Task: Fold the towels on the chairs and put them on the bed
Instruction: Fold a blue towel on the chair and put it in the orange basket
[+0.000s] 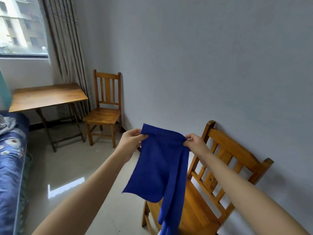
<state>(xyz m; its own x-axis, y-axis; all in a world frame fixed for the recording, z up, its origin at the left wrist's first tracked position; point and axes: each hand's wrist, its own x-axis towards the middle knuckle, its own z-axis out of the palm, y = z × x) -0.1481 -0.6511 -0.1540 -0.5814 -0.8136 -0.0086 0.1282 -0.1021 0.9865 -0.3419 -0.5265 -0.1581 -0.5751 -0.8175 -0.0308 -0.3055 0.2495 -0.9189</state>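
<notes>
pale-walled room, blue towel, left hand and right hand fingers tight on its top corners

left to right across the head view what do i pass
bed → table → far chair → left hand → towel → right hand → near chair

Cannot see the bottom end of the blue towel, cut off by the lower edge. Cannot see part of the seat of the near chair, covered by that towel. Cannot see most of the bed or the grey cloth on it, both cut by the left edge. Cannot identify the blurred teal shape there. Cannot see the left hand fingertips behind the towel.
</notes>
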